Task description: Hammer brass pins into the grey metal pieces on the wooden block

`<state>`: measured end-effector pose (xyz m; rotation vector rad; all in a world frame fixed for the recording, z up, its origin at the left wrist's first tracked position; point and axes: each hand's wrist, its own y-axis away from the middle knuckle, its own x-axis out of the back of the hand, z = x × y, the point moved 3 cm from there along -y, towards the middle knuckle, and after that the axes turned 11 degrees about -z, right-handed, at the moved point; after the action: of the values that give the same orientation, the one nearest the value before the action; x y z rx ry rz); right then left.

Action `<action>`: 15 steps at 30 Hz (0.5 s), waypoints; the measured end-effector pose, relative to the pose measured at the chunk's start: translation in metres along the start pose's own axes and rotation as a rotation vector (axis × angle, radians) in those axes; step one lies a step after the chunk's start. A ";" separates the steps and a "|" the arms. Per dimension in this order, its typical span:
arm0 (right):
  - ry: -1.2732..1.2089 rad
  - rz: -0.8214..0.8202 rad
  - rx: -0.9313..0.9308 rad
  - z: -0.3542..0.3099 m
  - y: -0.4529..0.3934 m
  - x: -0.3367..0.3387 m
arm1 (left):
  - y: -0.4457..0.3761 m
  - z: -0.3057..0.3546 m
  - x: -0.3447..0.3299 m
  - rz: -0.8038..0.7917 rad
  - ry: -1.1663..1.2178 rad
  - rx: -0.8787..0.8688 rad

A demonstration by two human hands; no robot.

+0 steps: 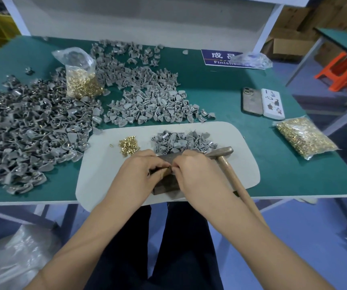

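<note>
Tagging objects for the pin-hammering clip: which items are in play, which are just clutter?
In play: wooden block, hammer, loose brass pins, grey pieces on the mat, left hand, right hand.
Clutter: two phones, blue sign, orange stool.

Both hands are meeting over the wooden block (166, 184): the left hand (139, 166) and right hand (197, 170) are pinching a small brass pin (167, 169) together, the hammer (226, 162) lying just beside them.
</note>
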<state>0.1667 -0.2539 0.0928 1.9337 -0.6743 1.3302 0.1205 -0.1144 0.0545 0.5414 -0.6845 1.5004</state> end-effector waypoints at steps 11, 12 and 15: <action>-0.135 0.306 -0.492 0.119 0.039 -0.014 | 0.004 0.006 -0.003 0.035 -0.029 0.053; -0.149 0.204 -0.493 0.124 0.039 -0.024 | 0.004 0.007 -0.004 0.045 -0.034 0.059; -0.177 0.132 -0.419 0.132 0.038 -0.035 | 0.006 0.007 -0.006 0.060 -0.035 0.075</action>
<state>0.2037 -0.3793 0.0370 1.6949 -1.0901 0.9999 0.1145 -0.1236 0.0546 0.6097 -0.6789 1.5811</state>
